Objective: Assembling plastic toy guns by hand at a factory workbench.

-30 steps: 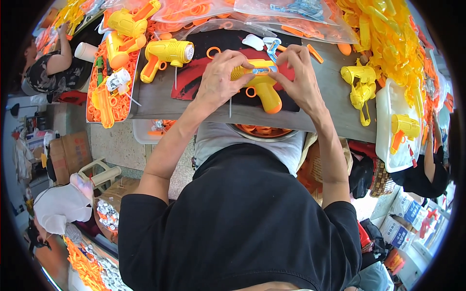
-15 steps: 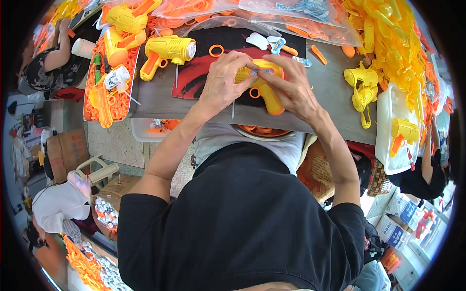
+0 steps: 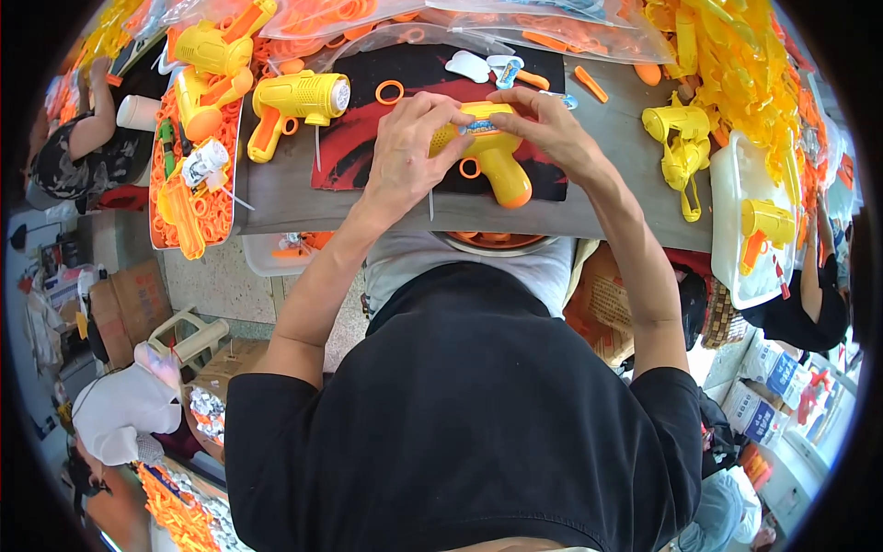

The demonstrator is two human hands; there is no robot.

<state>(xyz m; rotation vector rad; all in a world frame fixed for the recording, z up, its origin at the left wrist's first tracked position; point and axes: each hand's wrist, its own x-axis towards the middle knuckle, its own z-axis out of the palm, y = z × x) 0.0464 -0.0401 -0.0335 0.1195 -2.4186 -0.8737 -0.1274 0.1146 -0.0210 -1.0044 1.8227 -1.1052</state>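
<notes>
Shifted clear of the handle (image 3: 509, 179), the half-curled right hand (image 3: 556, 133) is set at the blue sticker (image 3: 478, 127), grip unclear; the yellow toy gun (image 3: 485, 148) is held over the mat (image 3: 348, 152) by the curled left hand (image 3: 405, 147).

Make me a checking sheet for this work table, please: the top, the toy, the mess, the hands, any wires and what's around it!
Surface: gray table, with a black-and-red mat on it.
Job's things: yellow toy with an orange-tipped grip, over the mat; blue label on its body.
Clutter: orange parts piled at left; another yellow toy nearby; heaped yellow parts at right.
Hands: left hand and right hand at the toy, either side of the label; how firmly they grip, I can't tell.
Cables: nothing seen.
Surroundings: person in white, lower left; cardboard box, left.
</notes>
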